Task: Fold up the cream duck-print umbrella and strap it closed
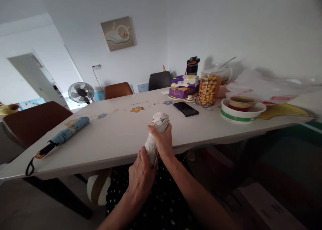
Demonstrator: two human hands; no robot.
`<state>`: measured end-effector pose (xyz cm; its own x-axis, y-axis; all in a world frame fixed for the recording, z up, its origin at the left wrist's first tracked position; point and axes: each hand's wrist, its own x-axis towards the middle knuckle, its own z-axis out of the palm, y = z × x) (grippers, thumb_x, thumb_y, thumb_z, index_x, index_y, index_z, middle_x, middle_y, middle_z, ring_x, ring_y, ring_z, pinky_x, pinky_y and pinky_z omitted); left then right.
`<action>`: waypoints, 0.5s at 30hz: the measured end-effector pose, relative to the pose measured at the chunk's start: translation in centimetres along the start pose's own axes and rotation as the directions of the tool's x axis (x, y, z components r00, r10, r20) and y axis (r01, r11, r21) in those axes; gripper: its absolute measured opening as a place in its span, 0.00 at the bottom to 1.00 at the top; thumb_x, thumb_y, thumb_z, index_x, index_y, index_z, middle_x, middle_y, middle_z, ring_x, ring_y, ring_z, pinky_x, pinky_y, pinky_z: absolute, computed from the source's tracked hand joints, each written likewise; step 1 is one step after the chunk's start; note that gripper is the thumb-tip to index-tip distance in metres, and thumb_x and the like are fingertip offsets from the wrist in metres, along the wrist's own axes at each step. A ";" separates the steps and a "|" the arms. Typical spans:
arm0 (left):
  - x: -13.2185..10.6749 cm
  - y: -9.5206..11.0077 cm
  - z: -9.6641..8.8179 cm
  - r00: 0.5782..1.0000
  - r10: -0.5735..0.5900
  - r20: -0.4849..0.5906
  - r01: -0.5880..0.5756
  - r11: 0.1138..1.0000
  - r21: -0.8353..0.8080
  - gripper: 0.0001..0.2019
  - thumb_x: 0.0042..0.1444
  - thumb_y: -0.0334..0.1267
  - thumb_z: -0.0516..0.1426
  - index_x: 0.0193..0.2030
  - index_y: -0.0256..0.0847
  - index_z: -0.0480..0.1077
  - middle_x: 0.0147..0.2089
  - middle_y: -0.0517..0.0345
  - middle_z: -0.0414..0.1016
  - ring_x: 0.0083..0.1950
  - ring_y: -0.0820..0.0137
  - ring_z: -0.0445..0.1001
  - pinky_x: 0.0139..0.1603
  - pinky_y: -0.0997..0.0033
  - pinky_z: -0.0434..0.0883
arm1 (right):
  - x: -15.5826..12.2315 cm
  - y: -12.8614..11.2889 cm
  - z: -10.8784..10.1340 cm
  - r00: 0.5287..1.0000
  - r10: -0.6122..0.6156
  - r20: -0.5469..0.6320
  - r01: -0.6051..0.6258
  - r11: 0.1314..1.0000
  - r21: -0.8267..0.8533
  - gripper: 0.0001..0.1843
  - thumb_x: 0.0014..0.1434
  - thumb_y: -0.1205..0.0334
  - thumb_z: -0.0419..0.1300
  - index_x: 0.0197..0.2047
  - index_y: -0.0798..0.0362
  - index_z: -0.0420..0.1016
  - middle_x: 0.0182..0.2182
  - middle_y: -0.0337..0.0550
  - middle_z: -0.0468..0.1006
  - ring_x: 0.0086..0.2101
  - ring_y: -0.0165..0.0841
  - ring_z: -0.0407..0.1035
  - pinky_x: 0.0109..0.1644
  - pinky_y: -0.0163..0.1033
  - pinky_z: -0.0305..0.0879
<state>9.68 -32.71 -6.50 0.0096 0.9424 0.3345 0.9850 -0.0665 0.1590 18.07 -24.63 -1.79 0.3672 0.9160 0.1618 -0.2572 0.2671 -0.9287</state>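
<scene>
A white folded umbrella [151,143] is held tilted over the table's front edge, its bunched cloth top pointing away from me. My right hand [164,140] is closed round its upper part, the thumb lying across the cloth. Lower down, my left hand [142,172] wraps the near end, and the handle is mostly hidden by the fingers. On the left of the table lies a blue folded umbrella [71,130] with a dark handle and a wrist loop; neither hand touches it.
On the white table [108,139] lies a black phone [186,108]. Farther right stand purple boxes [179,92], a jar of popcorn [209,89], a dark bottle [192,67], a white bowl with a green band [240,114] and plastic bags [261,87]. Brown chairs [118,90] and a fan [81,91] are behind.
</scene>
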 end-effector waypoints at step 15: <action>3.0 -2.3 -4.1 0.987 0.163 0.017 -0.162 0.961 0.223 0.23 0.55 0.32 0.51 0.57 0.34 0.50 0.45 0.47 0.69 0.41 0.62 0.72 0.27 0.71 0.66 | 7.6 -2.1 1.9 0.981 0.053 0.189 -0.071 0.993 0.090 0.11 0.46 0.54 0.55 0.26 0.52 0.60 0.20 0.40 0.70 0.23 0.34 0.69 0.28 0.38 0.68</action>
<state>6.74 -31.04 -2.03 0.1728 0.9243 0.3403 0.9836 -0.1439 -0.1086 19.68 -17.68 1.99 0.1775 0.9688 0.1729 -0.3618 0.2276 -0.9041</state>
